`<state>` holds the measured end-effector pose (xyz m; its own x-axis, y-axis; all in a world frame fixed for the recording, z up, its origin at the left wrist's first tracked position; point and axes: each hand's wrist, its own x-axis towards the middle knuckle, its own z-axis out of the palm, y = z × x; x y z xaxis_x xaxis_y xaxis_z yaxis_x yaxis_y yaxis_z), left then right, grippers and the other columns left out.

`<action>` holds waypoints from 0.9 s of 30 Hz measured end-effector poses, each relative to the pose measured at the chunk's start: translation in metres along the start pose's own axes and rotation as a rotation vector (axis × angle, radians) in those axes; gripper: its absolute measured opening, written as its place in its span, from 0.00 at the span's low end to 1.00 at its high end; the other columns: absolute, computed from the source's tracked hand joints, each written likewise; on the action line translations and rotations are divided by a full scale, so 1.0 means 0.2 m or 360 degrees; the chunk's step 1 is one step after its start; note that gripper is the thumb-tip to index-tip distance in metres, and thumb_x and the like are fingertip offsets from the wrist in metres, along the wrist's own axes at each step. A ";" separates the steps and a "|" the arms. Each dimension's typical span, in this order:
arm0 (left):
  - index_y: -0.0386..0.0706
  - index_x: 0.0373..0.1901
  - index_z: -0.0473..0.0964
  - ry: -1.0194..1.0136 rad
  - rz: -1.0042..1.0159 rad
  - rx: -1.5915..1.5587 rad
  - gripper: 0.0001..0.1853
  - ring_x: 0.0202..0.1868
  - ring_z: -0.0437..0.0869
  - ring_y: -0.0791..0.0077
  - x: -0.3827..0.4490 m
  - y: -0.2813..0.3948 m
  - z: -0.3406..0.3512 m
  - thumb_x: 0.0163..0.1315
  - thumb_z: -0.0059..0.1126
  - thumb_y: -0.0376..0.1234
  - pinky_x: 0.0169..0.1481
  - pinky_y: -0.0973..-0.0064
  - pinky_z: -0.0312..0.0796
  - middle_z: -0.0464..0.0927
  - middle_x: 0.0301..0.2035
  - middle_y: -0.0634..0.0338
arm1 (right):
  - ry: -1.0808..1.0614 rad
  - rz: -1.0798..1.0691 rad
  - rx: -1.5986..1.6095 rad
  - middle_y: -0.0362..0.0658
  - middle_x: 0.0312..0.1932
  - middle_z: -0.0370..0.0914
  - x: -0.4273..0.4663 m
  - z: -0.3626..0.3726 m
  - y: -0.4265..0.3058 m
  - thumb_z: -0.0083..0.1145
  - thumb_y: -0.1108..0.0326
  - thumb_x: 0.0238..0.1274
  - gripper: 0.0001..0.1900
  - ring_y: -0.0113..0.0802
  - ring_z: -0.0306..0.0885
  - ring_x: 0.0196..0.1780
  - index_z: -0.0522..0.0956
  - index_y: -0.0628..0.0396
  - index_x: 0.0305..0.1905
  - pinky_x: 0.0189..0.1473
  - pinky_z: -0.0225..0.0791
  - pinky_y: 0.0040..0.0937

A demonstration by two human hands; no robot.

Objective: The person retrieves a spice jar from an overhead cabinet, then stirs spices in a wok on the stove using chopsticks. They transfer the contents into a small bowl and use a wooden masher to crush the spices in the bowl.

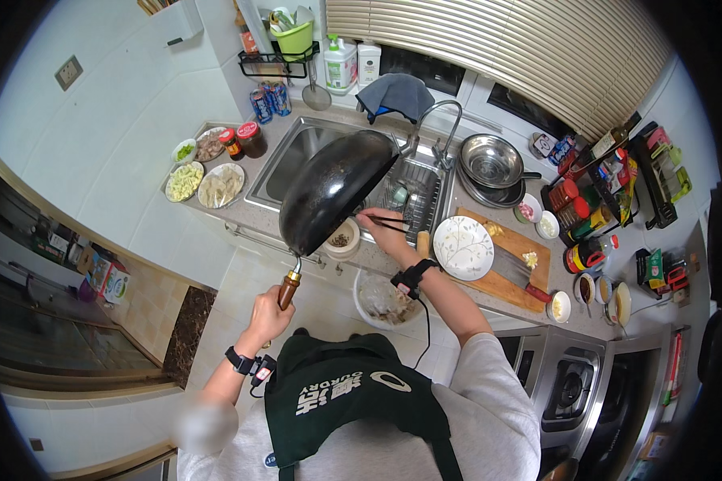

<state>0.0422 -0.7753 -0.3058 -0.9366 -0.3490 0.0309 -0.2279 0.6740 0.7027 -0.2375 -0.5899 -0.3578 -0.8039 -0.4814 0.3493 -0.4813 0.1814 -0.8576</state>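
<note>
My left hand (269, 315) grips the wooden handle (288, 290) of a black wok (337, 186). Tipped steeply on its side, the wok shows me its dark outer bottom, and its inside is mostly hidden. Dark chopsticks (391, 223) are in my right hand (387, 233), close to the wok's lower rim; their tips are hidden. Just under that rim, at the counter's front edge, is a small pale bowl (342, 239) with dark bits in it. Behind the wok lies a steel double sink (269, 170) with a drain basket (424, 201) in its right basin.
A lined waste bin (361, 300) stands below the counter. To the right, a patterned plate (463, 248) and a cleaver (511, 275) rest on a wooden cutting board (481, 288). Plated ingredients (221, 185) stand at left, steel bowls (492, 161) beside the faucet (442, 108), a gas stove (568, 385) at lower right.
</note>
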 end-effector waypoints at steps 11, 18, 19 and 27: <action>0.32 0.30 0.72 0.0010 -0.0073 -0.0033 0.07 0.23 0.79 0.47 0.00 0.03 0.00 0.50 0.58 0.26 0.31 0.63 0.71 0.75 0.20 0.42 | 0.0021 0.0084 0.0530 0.45 0.34 0.85 0.08 0.12 -0.06 0.65 0.67 0.60 0.09 0.28 0.83 0.36 0.83 0.61 0.40 0.39 0.75 0.24; 0.31 0.29 0.72 -0.0010 -0.0133 -0.0099 0.08 0.21 0.77 0.49 -0.01 0.00 -0.01 0.51 0.60 0.27 0.31 0.64 0.70 0.74 0.19 0.44 | -0.0110 0.0190 0.0770 0.42 0.31 0.84 0.09 0.18 -0.02 0.62 0.69 0.64 0.07 0.27 0.83 0.36 0.80 0.62 0.36 0.39 0.75 0.23; 0.31 0.29 0.72 -0.0006 -0.0129 -0.0091 0.08 0.21 0.77 0.49 -0.01 -0.02 -0.01 0.51 0.60 0.27 0.31 0.63 0.70 0.74 0.19 0.44 | -0.0160 0.0210 0.0702 0.42 0.31 0.84 0.08 0.16 -0.03 0.62 0.69 0.64 0.07 0.27 0.83 0.36 0.80 0.62 0.36 0.39 0.75 0.23; 0.31 0.30 0.73 -0.0003 -0.0120 -0.0055 0.09 0.21 0.77 0.51 0.00 0.01 -0.01 0.52 0.61 0.28 0.31 0.64 0.70 0.74 0.19 0.44 | -0.0074 0.0111 0.0697 0.44 0.29 0.83 0.11 0.11 -0.05 0.62 0.68 0.64 0.08 0.28 0.84 0.35 0.79 0.63 0.36 0.36 0.75 0.23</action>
<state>0.0422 -0.7758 -0.3025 -0.9177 -0.3964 -0.0242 -0.2883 0.6230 0.7271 -0.2422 -0.6216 -0.3490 -0.8078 -0.5206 0.2765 -0.2252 -0.1609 -0.9609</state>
